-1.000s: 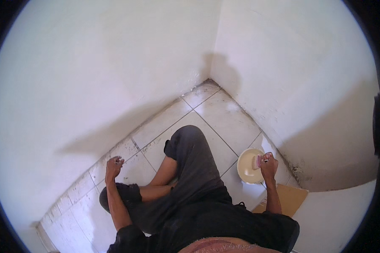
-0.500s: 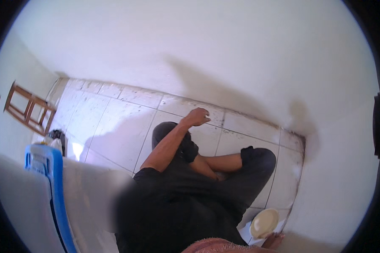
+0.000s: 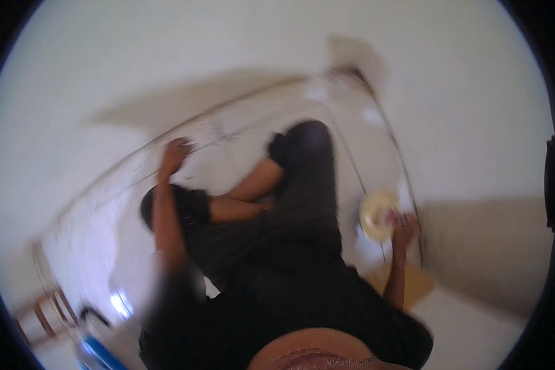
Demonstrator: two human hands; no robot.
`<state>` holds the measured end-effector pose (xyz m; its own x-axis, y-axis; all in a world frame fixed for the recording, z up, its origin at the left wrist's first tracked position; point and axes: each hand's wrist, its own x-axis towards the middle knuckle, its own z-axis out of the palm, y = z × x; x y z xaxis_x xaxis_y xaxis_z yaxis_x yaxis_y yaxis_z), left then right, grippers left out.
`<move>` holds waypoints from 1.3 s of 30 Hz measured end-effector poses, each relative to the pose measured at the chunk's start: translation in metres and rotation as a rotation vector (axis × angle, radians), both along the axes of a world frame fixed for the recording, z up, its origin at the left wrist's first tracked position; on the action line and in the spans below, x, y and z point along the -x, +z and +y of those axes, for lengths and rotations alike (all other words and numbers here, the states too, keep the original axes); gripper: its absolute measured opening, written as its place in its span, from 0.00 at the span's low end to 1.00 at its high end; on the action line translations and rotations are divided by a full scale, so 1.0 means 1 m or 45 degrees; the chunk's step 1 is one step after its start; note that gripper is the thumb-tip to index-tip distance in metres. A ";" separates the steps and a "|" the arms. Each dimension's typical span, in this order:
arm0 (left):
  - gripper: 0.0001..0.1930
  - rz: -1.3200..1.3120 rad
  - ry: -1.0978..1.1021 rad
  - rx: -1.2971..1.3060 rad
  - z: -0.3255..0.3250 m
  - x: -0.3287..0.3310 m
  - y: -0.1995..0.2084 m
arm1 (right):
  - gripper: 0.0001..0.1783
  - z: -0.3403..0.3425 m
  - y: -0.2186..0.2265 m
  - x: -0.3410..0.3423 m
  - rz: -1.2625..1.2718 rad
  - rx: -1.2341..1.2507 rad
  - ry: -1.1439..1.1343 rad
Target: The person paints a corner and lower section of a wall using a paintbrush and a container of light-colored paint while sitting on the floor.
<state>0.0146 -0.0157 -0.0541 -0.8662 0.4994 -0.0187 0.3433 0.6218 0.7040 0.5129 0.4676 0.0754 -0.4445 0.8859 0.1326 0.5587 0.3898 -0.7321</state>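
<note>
My left hand [image 3: 176,155] hangs over the tiled floor close to the wall, past my left knee. Its fingers are loosely bent and somewhat apart, and nothing shows in them. At my right side stands a round pale yellow container [image 3: 371,223], a bowl or small pail. My right hand [image 3: 404,229] is at that container's right edge, fingers drawn together and pointing into it. A pinkish patch shows by the fingertips, too blurred to name. My crossed legs in dark trousers [image 3: 305,185] lie between the two hands.
White walls [image 3: 228,37] meet in a corner ahead. A yellowish flat piece [image 3: 416,287] lies by my right forearm. At the lower left are a wooden stool or chair frame [image 3: 46,317], a dark object [image 3: 94,313] and a blue-edged thing [image 3: 98,354].
The view has swung to the right, bringing the container and my right forearm further in. My right hand now reaches the container's edge. My left hand stays near the wall.
</note>
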 end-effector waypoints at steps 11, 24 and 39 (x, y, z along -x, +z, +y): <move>0.21 -0.237 -0.033 0.260 0.027 -0.026 0.076 | 0.13 0.010 -0.009 -0.023 0.071 0.137 -0.265; 0.20 -0.239 -0.053 0.080 -0.003 -0.016 0.048 | 0.11 0.031 0.011 -0.047 -0.642 -0.288 -0.287; 0.18 -0.198 0.104 0.153 0.018 -0.025 0.064 | 0.08 0.011 0.007 -0.023 0.089 0.349 -0.486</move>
